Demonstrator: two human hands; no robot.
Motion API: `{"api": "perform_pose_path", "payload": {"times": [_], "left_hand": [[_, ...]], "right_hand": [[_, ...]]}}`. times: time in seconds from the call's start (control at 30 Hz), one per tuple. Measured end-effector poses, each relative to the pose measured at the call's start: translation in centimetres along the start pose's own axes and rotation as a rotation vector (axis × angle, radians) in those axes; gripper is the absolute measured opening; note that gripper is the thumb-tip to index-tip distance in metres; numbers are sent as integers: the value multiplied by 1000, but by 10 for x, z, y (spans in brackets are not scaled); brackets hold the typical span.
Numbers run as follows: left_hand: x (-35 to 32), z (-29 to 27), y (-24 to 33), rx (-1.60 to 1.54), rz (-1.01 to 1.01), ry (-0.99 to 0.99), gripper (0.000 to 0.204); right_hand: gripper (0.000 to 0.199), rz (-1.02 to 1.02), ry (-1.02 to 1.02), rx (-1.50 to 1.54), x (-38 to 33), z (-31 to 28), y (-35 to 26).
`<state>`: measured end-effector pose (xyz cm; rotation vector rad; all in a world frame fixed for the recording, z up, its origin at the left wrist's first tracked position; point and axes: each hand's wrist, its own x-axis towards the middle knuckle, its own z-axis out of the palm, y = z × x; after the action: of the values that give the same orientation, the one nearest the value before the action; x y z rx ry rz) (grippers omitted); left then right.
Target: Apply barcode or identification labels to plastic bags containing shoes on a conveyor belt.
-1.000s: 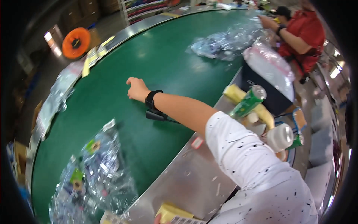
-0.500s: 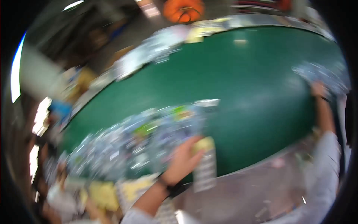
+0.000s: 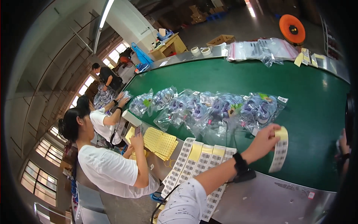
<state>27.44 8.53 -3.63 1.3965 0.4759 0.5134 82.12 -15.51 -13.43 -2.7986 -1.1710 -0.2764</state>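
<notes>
Between the fingers and thumb of my left hand (image 3: 262, 142) is a strip of barcode labels (image 3: 280, 150), yellowish at its top and hanging over the near edge of the green belt (image 3: 223, 76). Just beyond that hand lies a row of clear plastic bags (image 3: 197, 108) with blue-purple, shoe-like items inside; several carry small tags and white labels. My right hand (image 3: 343, 142) shows only partly at the right rim, dark and cut off, above the belt. Its fingers are too unclear to read. More label strips (image 3: 204, 158) lie side by side under my left forearm.
A metal ledge (image 3: 276, 196) runs along the near side. Two co-workers (image 3: 108, 164) (image 3: 100, 117) are at the left, near yellow perforated sheets (image 3: 158, 142). Across the belt are tape rolls (image 3: 206, 51), flat plastic bags (image 3: 257, 50) and an orange round object (image 3: 292, 30).
The view has swung left, bringing the co-workers in clearly. My left hand still holds the label strip. My right hand, earlier at a clear bag, is now mostly out of view.
</notes>
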Motion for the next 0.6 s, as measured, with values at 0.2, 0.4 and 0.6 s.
{"api": "perform_pose_path", "payload": {"times": [0.2, 0.4, 0.6], "left_hand": [[-114, 4, 30, 62, 41, 42, 32], [-193, -5, 25, 81, 121, 269, 20], [-226, 13, 9, 80, 148, 269, 28]], "right_hand": [[27, -449, -14, 886, -93, -65, -270], [12, -624, -787, 1335, -273, -181, -406], [5, -267, -812, 1467, -332, -195, -418]]}}
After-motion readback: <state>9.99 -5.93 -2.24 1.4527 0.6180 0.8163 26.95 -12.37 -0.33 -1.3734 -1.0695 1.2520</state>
